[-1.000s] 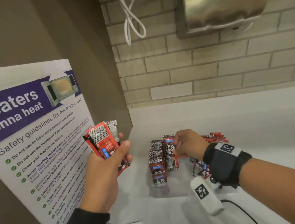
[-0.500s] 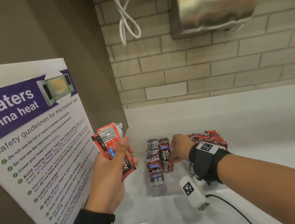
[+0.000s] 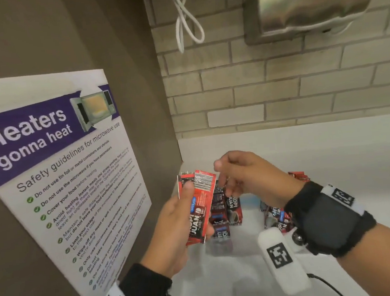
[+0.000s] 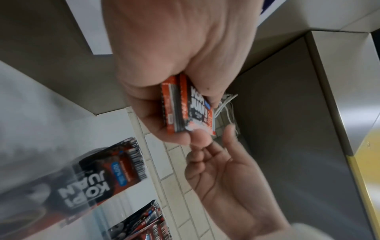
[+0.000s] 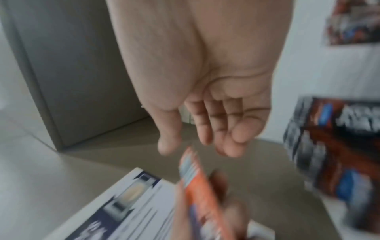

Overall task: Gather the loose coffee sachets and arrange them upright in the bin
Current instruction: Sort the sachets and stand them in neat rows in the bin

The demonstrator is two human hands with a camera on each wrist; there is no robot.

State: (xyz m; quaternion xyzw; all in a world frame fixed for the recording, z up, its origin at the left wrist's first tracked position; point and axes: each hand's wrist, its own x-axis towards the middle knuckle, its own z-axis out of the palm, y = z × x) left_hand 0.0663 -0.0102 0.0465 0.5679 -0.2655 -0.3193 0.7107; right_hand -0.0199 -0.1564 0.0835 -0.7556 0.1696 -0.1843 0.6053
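My left hand (image 3: 196, 210) grips a small stack of red coffee sachets (image 3: 204, 187), thumb across the front, held upright above the counter. My right hand (image 3: 224, 176) hovers just right of the stack's top edge, fingers loosely spread and empty. The left wrist view shows the gripped sachets (image 4: 187, 110) with the bare right palm (image 4: 218, 164) beyond them. Below the hands, a clear bin (image 3: 218, 248) holds a row of upright sachets (image 3: 220, 207). Loose sachets (image 3: 276, 214) lie on the counter under my right wrist, and more sachets (image 3: 298, 176) lie behind it.
A microwave safety poster (image 3: 57, 174) hangs on the brown panel at left. The white counter (image 3: 308, 156) runs right along a brick wall. A steel dispenser (image 3: 306, 3) and a looped white cable (image 3: 185, 19) hang above.
My right hand let go of the sachets standing in the bin and rose left to the stack. My left hand brought the stack rightward, closer to the bin.
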